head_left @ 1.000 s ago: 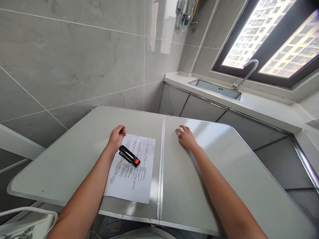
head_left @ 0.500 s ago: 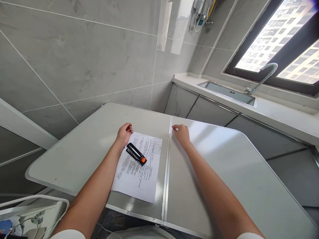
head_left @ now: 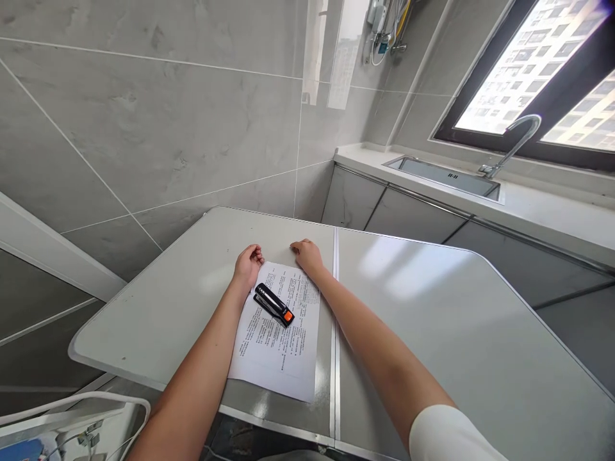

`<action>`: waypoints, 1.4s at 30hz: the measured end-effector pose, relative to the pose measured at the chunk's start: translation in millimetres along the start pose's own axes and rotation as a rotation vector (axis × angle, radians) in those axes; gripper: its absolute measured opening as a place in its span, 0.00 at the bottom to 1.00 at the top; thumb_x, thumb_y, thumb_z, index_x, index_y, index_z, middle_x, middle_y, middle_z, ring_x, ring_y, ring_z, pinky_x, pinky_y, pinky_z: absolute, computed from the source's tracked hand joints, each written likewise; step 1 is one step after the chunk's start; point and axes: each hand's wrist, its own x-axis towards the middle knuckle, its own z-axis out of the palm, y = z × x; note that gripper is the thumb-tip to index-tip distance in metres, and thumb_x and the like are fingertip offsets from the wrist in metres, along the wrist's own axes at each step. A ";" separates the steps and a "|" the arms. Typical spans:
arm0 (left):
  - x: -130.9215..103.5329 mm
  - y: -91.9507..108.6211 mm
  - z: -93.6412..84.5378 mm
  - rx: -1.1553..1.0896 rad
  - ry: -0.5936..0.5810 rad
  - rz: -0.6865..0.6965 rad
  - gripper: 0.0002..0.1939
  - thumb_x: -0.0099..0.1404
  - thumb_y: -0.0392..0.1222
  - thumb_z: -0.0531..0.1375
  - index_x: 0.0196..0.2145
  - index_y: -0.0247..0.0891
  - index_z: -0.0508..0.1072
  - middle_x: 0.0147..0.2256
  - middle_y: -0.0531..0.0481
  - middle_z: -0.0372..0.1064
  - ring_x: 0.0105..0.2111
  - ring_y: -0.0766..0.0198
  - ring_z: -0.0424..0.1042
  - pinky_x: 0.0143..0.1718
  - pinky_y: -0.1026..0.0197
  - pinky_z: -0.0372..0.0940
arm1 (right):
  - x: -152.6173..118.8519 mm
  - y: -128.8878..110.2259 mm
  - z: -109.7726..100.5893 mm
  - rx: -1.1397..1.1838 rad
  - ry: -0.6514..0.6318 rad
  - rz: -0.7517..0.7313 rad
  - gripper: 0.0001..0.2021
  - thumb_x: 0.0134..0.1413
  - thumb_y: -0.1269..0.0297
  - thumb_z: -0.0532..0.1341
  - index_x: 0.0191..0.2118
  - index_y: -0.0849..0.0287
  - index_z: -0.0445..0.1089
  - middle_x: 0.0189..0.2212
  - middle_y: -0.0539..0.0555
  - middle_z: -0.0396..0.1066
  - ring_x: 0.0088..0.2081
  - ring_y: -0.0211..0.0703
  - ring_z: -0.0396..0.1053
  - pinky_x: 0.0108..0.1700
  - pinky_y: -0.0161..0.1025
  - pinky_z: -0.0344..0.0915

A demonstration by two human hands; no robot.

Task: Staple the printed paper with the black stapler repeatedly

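On the folding table lies a printed sheet of paper [head_left: 288, 371], its far right corner near my right wrist. A black stapler [head_left: 273, 305] with an orange end rests diagonally on the print, untouched by either hand. My left hand [head_left: 248, 264] lies on its side at the paper's far left corner, fingers curled in, with nothing visible in them. Just beyond the paper's far edge is my right hand [head_left: 309, 257], its fingers bent and drawn together, pointing left. I see nothing in it, though its palm is hidden.
A metal seam [head_left: 336, 320] divides the grey table [head_left: 413, 346]. Behind it stand a tiled wall [head_left: 158, 121] and a counter with a sink [head_left: 446, 176] and a tap [head_left: 516, 144]. A white cart [head_left: 110, 422] with cables is at the lower left.
My right hand has moved left, across the table seam, to the far edge of the paper. My left hand stays by the paper's corner. The view has shifted slightly.
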 end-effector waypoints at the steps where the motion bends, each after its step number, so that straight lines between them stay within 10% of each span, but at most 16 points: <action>1: -0.1 0.2 0.3 -0.002 0.001 -0.002 0.09 0.58 0.40 0.69 0.30 0.37 0.72 0.27 0.53 0.67 0.24 0.71 0.64 0.27 0.64 0.60 | -1.6 0.5 0.3 -0.005 -0.006 -0.013 0.23 0.60 0.79 0.54 0.54 0.54 0.79 0.44 0.59 0.78 0.52 0.47 0.71 0.48 0.38 0.66; 11: -1.1 0.8 2.6 0.026 -0.017 0.016 0.08 0.56 0.39 0.69 0.28 0.36 0.73 0.26 0.53 0.65 0.24 0.71 0.63 0.26 0.66 0.60 | -15.1 8.8 -17.9 -0.049 0.049 -0.087 0.21 0.62 0.76 0.53 0.53 0.54 0.78 0.46 0.57 0.78 0.52 0.49 0.68 0.55 0.43 0.64; 21: 0.8 -3.3 2.3 0.141 -0.074 0.069 0.07 0.55 0.40 0.69 0.27 0.36 0.75 0.26 0.52 0.64 0.25 0.70 0.62 0.25 0.67 0.60 | -149.3 149.2 -107.8 -0.230 0.139 0.307 0.16 0.57 0.73 0.51 0.32 0.59 0.77 0.32 0.57 0.75 0.34 0.45 0.70 0.37 0.38 0.61; 28: -3.5 -3.8 5.9 0.352 -0.109 0.120 0.08 0.56 0.44 0.66 0.27 0.36 0.76 0.26 0.52 0.64 0.25 0.69 0.61 0.27 0.64 0.58 | -234.4 215.5 -145.4 -0.370 0.216 0.843 0.16 0.60 0.67 0.53 0.42 0.59 0.79 0.41 0.62 0.76 0.38 0.49 0.71 0.34 0.39 0.56; 42: -10.4 -0.4 12.6 0.975 -0.250 0.263 0.13 0.64 0.50 0.60 0.29 0.39 0.77 0.24 0.54 0.65 0.26 0.65 0.62 0.30 0.62 0.58 | -238.2 226.5 -147.5 -0.214 0.263 0.869 0.15 0.56 0.66 0.54 0.37 0.58 0.80 0.40 0.61 0.77 0.37 0.48 0.69 0.33 0.39 0.52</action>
